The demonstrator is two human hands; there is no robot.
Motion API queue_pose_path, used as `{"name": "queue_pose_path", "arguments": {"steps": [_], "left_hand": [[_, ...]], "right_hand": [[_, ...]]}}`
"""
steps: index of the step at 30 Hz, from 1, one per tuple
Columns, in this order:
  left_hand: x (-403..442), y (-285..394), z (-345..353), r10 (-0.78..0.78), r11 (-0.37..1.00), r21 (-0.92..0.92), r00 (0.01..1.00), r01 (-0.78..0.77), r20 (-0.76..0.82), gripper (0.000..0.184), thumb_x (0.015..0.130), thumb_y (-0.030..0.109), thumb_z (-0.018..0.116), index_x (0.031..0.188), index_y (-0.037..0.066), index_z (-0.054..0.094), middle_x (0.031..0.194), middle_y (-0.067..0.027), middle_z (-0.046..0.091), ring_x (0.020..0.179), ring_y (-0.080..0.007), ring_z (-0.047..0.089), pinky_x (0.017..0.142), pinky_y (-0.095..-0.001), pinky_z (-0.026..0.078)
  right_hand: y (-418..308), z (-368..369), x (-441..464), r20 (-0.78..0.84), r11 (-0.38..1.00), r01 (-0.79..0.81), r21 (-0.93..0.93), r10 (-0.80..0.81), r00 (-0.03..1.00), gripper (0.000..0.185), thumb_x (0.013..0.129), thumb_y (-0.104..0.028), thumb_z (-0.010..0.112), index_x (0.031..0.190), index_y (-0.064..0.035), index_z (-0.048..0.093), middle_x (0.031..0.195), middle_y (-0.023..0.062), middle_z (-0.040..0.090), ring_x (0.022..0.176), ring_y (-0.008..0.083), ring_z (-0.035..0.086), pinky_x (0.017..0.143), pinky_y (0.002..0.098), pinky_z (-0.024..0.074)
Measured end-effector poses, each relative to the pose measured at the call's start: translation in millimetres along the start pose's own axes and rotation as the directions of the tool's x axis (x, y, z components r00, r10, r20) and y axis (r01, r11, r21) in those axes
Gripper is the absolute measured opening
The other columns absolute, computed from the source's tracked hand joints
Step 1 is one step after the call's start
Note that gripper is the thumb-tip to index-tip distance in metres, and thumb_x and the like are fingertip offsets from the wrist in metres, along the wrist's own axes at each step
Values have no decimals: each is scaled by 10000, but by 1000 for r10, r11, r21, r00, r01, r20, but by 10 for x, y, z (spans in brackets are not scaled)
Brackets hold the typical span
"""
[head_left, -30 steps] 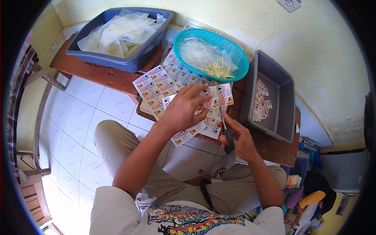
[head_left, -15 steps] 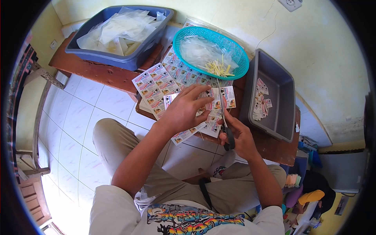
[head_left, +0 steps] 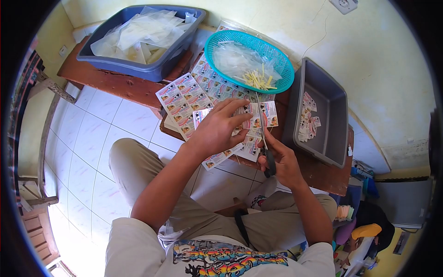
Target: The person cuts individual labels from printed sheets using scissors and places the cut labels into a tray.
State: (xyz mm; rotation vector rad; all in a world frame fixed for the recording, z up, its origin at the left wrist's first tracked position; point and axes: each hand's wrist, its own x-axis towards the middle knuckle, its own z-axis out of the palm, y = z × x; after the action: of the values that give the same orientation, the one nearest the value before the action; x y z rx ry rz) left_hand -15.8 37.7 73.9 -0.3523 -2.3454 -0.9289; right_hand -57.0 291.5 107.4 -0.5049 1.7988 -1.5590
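My left hand [head_left: 218, 125] holds a strip of printed labels [head_left: 270, 113] flat, with its fingers stretched over the paper and its thumb at the near edge. In my right hand [head_left: 285, 162] is a pair of scissors [head_left: 270, 162] with black handles. Their blades point away from me and lie across the strip near its right end. Whether the paper is cut through there, I cannot tell. More label sheets [head_left: 183, 99] lie beneath and to the left of my left hand. One label piece [head_left: 216, 159] sticks out over the near table edge.
A turquoise basket [head_left: 290, 76] with clear plastic bags and yellow strips stands beyond my hands. To the right, a grey tub [head_left: 330, 124] contains cut labels [head_left: 308, 121]. A blue-grey tub [head_left: 157, 74] of plastic sheets stands at far left. Another person [head_left: 369, 231] is at lower right.
My hands, the scissors and the strip stay almost in place. At lower right, the other person has shifted slightly and more of an arm shows.
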Motion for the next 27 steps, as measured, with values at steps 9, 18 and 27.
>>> {"name": "queue_pose_path", "arguments": {"steps": [9, 18, 27], "left_hand": [[-6, -13, 0, -1, 1000, -12, 1000, 1, 13, 387, 812, 89, 833, 1190, 69, 755, 1402, -163, 631, 1285, -380, 618, 1067, -466, 534], [4, 14, 6, -5, 999, -51, 1000, 6, 4, 393, 792, 62, 838, 1177, 71, 758, 1386, -153, 638, 1273, -376, 617, 1056, -457, 540], [-10, 13, 24, -6, 999, -48, 1000, 7, 6, 405, 782, 59, 840, 1178, 72, 758, 1387, -151, 637, 1267, -376, 618, 1049, -458, 541]], "right_hand": [[-4, 26, 3, -3, 1000, -2, 13, 2, 1000, 829, 947, -65, 800, 1655, -139, 376, 1251, 75, 589, 890, 74, 586, 716, 243, 555], [21, 15, 22, -17, 999, 1, 48, 0, 1000, 821, 947, -71, 799, 1652, -122, 381, 1269, 79, 589, 857, 73, 594, 713, 239, 546], [40, 55, 26, -38, 999, 0, 45, 2, 999, 819, 960, -57, 778, 1662, -132, 363, 1238, 64, 588, 814, 75, 592, 711, 243, 526]]}}
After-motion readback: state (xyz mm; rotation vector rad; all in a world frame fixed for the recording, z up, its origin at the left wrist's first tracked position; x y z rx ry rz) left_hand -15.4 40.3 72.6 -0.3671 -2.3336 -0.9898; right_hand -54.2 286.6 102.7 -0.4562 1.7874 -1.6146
